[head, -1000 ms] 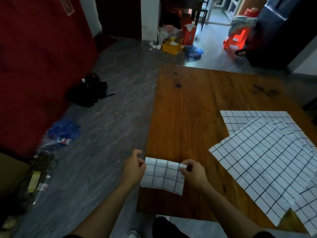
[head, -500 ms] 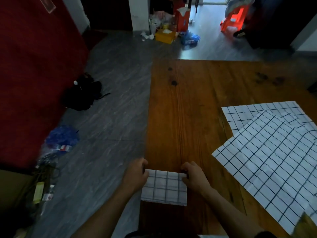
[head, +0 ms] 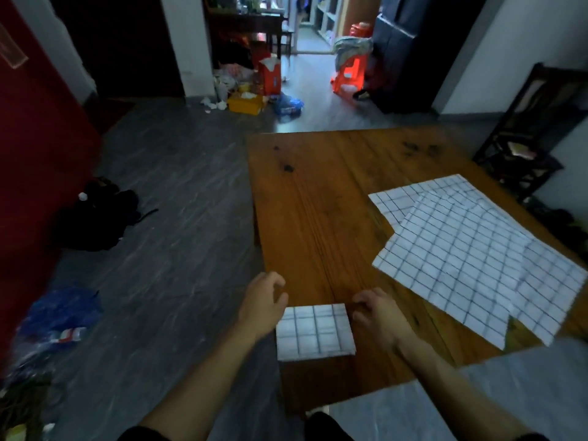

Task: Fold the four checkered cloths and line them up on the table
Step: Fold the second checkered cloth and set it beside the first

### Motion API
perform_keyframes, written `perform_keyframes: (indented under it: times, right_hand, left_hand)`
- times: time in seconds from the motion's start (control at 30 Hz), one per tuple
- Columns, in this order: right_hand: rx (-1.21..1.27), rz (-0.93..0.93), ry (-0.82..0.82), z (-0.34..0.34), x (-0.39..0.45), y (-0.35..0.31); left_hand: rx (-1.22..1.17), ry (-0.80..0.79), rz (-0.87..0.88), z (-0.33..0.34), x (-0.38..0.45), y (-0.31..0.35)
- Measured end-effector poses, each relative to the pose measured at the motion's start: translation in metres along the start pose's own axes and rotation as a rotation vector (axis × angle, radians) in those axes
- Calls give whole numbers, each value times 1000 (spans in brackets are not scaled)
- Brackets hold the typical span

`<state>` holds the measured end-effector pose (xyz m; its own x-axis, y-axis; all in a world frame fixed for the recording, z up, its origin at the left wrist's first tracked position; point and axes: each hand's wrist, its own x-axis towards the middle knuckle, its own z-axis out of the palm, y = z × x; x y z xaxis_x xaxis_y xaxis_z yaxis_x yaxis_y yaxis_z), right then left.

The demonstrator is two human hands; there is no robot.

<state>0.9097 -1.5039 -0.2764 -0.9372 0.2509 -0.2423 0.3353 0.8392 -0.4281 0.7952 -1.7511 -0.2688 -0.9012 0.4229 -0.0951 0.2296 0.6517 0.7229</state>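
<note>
Hard to count the unfolded checkered cloths (head: pixel 461 249) overlapping at the table's (head: pixel 318 202) right side, lower corners hanging past the near edge. Dim and blurred all round. Folded checkered cloth (head: pixel 315 332) flat near the near left corner, between both hands. Left hand (head: pixel 262 305) just beside its left edge, fingers loosely curled, gripping nothing. Right hand (head: pixel 377 311) just beside its right edge, likewise loose and empty. Contents of yellow box (head: pixel 246 103) on floor beyond unreadable.
</note>
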Motion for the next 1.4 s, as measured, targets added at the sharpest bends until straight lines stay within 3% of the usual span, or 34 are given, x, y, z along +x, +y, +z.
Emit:
perform_keyframes:
  times: [0.23,0.53,0.8,1.1,1.4]
  right_hand:
    - [-70,93,185,-37,-84,-2]
    - [-23,331,453,-96,-201,58]
    - [6,473,627,-142,-332,171]
    - [74,529,770,-193,-477,318]
    - [117,604,832,-223,-527,436]
  left_hand:
    - [37,-112,209,16,-7,47]
    - [194,-339,494,73,-49,165]
    - [345,-444,682,163,-122,305]
    - [331,-408,778,290,-209,439]
    - [279,-462,883,406,-221,529]
